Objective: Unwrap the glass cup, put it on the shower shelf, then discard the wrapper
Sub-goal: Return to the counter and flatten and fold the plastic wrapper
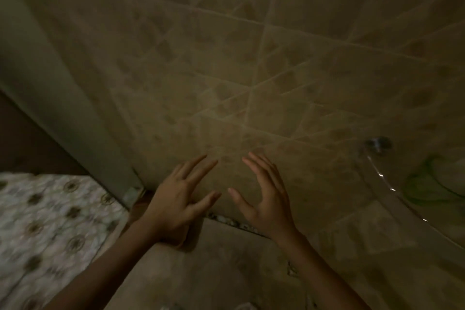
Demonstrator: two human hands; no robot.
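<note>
Two bare hands: left hand (173, 205) and right hand (268, 200), fingers spread wide, holding nothing, before beige patterned tile wall (251, 58); one curved glass shelf (402, 196) at right.

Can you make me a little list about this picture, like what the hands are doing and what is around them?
left hand: open, fingers spread, holding nothing
right hand: open, fingers straight, holding nothing
hands together: side by side, apart, palms facing each other
behind hands: tiled wall
lower left: patterned floor
right edge: curved glass shelf with a metal fitting
glass cup: not in view
wrapper: not in view
light: dim, blurry
</note>
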